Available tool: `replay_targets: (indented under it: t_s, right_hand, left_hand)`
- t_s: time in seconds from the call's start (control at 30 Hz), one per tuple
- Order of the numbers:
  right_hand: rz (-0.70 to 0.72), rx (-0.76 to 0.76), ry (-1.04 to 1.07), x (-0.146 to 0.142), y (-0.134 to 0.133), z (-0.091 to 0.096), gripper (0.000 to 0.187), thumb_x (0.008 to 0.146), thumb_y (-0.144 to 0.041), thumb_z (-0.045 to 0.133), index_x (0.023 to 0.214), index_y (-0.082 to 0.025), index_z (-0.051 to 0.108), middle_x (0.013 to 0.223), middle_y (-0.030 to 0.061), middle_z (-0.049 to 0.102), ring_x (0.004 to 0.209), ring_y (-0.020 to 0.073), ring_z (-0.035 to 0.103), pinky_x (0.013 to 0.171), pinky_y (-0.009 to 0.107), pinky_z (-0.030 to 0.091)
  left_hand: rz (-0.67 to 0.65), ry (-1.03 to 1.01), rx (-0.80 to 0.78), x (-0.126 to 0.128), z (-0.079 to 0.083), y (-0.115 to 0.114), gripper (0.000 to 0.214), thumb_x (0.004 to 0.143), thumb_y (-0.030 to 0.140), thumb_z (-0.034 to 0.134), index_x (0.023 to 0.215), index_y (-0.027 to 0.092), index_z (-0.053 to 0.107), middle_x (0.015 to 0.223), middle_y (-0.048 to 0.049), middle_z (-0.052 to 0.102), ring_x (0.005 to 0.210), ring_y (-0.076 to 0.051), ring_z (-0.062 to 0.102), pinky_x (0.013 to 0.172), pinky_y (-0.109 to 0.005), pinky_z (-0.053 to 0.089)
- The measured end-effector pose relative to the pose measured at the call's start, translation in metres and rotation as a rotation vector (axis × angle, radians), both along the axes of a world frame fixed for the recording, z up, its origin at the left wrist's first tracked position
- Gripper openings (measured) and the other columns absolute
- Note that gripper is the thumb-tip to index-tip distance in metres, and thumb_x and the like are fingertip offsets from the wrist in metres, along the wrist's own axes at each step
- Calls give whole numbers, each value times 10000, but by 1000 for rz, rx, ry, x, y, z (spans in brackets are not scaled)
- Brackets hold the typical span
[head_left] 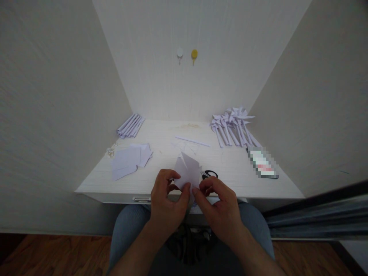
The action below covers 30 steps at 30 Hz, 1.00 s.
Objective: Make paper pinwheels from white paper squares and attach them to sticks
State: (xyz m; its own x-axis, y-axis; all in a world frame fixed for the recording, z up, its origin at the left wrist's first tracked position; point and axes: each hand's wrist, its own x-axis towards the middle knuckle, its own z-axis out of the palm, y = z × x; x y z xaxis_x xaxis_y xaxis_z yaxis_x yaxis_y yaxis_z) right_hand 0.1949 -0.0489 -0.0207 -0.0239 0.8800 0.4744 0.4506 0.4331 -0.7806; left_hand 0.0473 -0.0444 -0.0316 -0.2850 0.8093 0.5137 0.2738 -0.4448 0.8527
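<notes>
At desk edge, left hand (pixel 166 201), right hand (pixel 220 209) pinching folded paper (pixel 188 171)

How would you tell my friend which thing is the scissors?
Find the white desk, then its front edge, where the left hand and right hand pinch a folded paper. Just right of it lie the scissors: black loop handles among all the pale paper.

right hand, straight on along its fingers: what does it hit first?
The folded white paper, which the right hand pinches at the lower edge. Just past it is probably the thumb of the left hand; depth is unclear.
</notes>
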Motion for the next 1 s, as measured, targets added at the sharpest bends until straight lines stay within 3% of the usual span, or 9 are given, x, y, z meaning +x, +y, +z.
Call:
replay_targets:
  t_s: [0.17, 0.33, 0.53, 0.7, 0.9, 1.0]
  right_hand:
    - [-16, -75, 87, 4, 1, -7, 55, 955, -262, 663, 915, -236, 635, 765, -15, 710, 674, 158, 673, 642, 280, 532]
    - [-8, -176, 195, 4, 2, -11, 88, 950, -302, 680, 933, -239, 621, 792, -4, 709, 678, 172, 703, 648, 297, 569]
    - [-65, -82, 162, -4, -3, -8, 161, 880, -277, 758, 816, -238, 616, 688, -34, 652, 606, 143, 629, 576, 255, 507]
    - [-113, 25, 193, -8, -7, -15, 216, 860, -235, 799, 783, -240, 598, 655, -52, 605, 586, 134, 585, 582, 254, 491]
    - [-76, 205, 213, -7, -10, -17, 177, 855, -135, 791, 869, -256, 661, 880, 9, 648, 824, 187, 647, 727, 308, 538]
    - [-57, 184, 231, -6, -12, -17, 138, 884, -142, 766, 937, -262, 722, 1020, 60, 679, 958, 227, 679, 814, 364, 580]
  left_hand:
    - [-3, -204, -148, -1, 3, 2, 322, 764, 180, 794, 987, 243, 570, 891, 22, 632, 693, -127, 670, 551, -202, 554]
    - [3, -262, -167, 0, 4, 3, 347, 751, 204, 819, 976, 242, 558, 836, 31, 625, 625, -112, 631, 489, -181, 478]
    - [44, -235, -165, 6, 6, -2, 318, 757, 217, 821, 920, 238, 549, 890, 12, 597, 738, -141, 660, 505, -182, 471]
    - [33, -292, -183, 10, 10, -6, 285, 764, 216, 812, 857, 230, 543, 785, 48, 576, 604, -96, 572, 478, -168, 438]
    - [3, -472, -161, 14, 13, -2, 302, 708, 168, 823, 835, 222, 554, 704, 83, 583, 515, -64, 504, 474, -154, 436]
    - [27, -550, -193, 16, 17, 0, 313, 696, 151, 825, 818, 221, 546, 695, 84, 607, 511, -64, 522, 485, -154, 445]
